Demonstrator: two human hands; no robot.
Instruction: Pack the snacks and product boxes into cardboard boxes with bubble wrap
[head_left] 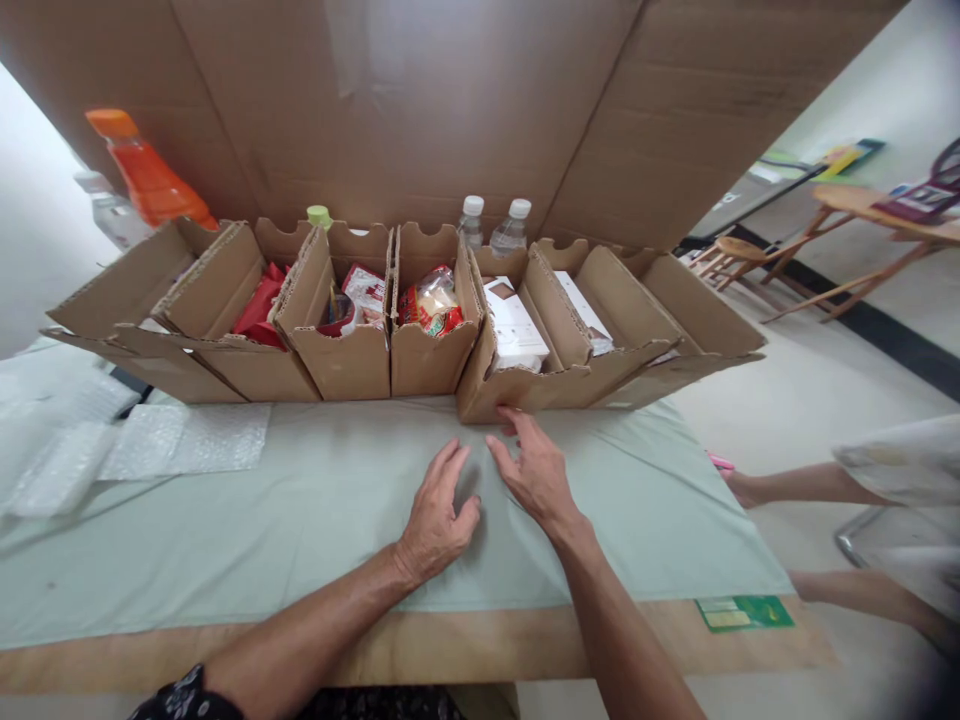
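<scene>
My left hand (441,515) hovers over or rests on the pale green cloth (337,540), thumb and fingers apart, holding nothing. Close beside it, my right hand (534,468) is also open, its fingertips at the lower front of a cardboard bin (480,395); whether they touch it I cannot tell. That bin holds a white box (514,325). To its right, another bin has a second white box (583,312) in it. Left of it stand bins with a red and clear food packet (431,300), a white and red packet (365,290) and a red package (262,308).
Behind the bins stand an orange bottle (154,180), clear bottles with white caps (510,230) and a tall cardboard panel (420,110). Bubble wrap (187,438) lies at left. A green card (744,613) lies at the right front edge. Another person's legs (795,487) show at right.
</scene>
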